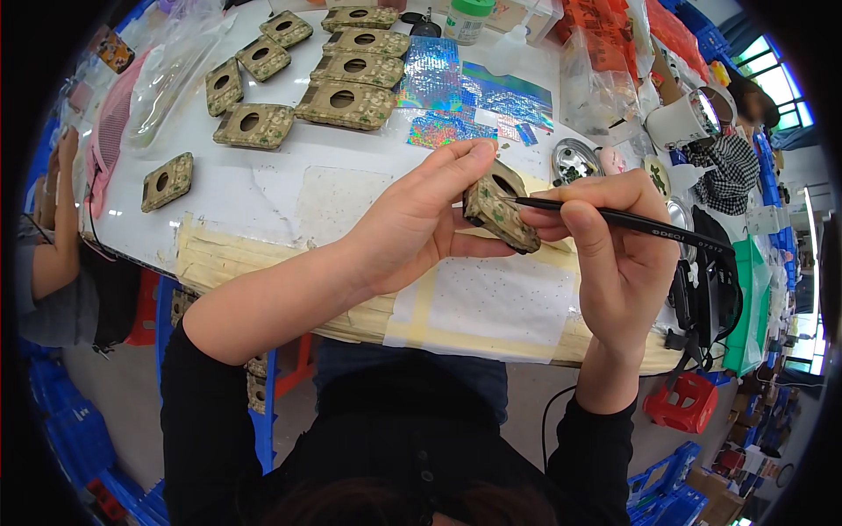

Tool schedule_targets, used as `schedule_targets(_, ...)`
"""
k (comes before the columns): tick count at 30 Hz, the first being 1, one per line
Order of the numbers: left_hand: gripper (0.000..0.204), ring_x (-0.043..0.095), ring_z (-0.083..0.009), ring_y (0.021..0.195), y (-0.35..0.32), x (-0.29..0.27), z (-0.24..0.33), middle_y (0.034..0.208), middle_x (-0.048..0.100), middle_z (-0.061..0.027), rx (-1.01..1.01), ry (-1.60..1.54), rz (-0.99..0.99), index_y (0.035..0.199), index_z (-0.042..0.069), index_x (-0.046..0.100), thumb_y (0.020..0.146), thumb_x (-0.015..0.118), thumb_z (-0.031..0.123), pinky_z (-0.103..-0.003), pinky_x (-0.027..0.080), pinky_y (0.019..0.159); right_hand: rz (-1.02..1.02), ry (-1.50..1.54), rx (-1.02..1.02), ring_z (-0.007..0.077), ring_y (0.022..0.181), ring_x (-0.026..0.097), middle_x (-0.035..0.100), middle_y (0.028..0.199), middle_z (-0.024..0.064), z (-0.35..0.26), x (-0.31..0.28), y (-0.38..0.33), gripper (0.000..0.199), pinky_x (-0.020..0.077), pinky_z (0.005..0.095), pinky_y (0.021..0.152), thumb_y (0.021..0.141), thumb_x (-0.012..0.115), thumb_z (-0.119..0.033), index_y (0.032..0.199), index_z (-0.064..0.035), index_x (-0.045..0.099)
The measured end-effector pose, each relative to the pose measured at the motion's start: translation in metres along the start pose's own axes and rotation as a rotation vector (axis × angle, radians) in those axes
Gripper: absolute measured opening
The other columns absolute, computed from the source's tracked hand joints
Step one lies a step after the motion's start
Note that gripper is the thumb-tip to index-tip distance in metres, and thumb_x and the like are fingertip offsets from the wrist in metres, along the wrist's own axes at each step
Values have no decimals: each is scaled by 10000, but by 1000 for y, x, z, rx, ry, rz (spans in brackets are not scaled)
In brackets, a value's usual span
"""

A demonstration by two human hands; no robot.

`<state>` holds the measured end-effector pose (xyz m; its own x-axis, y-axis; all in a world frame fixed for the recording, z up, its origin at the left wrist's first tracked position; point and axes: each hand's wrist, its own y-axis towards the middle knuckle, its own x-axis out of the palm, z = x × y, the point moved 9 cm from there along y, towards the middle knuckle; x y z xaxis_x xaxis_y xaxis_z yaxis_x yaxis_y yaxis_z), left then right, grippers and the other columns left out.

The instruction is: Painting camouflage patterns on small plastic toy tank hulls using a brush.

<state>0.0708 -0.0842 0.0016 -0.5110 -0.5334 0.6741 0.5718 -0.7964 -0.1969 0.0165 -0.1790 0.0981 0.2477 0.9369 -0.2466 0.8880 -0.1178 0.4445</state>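
My left hand (412, 210) grips a camouflage-painted model tank hull (481, 207), tilted, with a round hole in its upper face. The thumb lies along its far end and the fingers curl round beneath. In my right hand (614, 237) is a thin black-handled paintbrush (649, 225), pinched close to its tip. That tip points left and meets the hull's surface near the hole; whether it touches I cannot tell. Below both hands lies a speckled white paper sheet (491, 307) taped at the table's near edge.
Several matching hulls (351, 105) stand at the back left, one alone (167, 182) farther left. Holographic sheets (430, 74), a green-capped jar (467, 19) and a round metal dish (574, 162) with dark green paint lie beyond my hands. Another person's arm (57, 219) is at the left.
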Motion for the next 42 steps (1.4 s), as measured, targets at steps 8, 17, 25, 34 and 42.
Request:
schedule_targets(8, 451, 630, -178, 952, 0, 0, 1, 1115, 583, -93, 4, 1, 3, 1323, 124, 362, 969, 384, 404, -307, 569, 739, -8, -9, -3, 94, 712, 585, 586, 786, 58, 0, 0, 0, 72, 475, 205, 633, 854, 624, -24, 867, 35, 585)
schedule_targets(17, 451, 634, -175, 940, 1, 0, 0, 1106, 589, -89, 3, -2, 0, 1324, 126, 358, 970, 382, 405, -302, 571, 732, -7, 12, 5, 106, 717, 605, 596, 796, 70, 0, 1, 0, 73, 491, 207, 649, 863, 611, -23, 873, 43, 579)
schedule_targets(25, 448, 632, -173, 946, 0, -1, 0, 1104, 590, -87, 1, 0, 12, 1322, 128, 361, 970, 381, 406, -304, 572, 728, -4, -7, 1, 103, 716, 598, 597, 795, 68, 1, 1, -1, 76, 480, 209, 635, 861, 616, -28, 868, 40, 583)
schedule_targets(34, 447, 631, -175, 952, 0, -1, 0, 1113, 585, -88, 6, -4, 13, 1322, 126, 360, 969, 387, 400, -308, 572, 733, 6, -15, 4, 91, 702, 578, 593, 779, 53, 1, 1, -1, 76, 462, 204, 623, 853, 632, -38, 863, 27, 593)
schedule_targets(42, 452, 630, -171, 957, 1, -1, 0, 1116, 584, -86, 4, -3, 7, 1325, 122, 356, 969, 386, 400, -311, 572, 746, -3, -41, -7, 93, 702, 578, 595, 780, 54, 0, 1, -1, 76, 456, 207, 620, 853, 633, -39, 863, 26, 595)
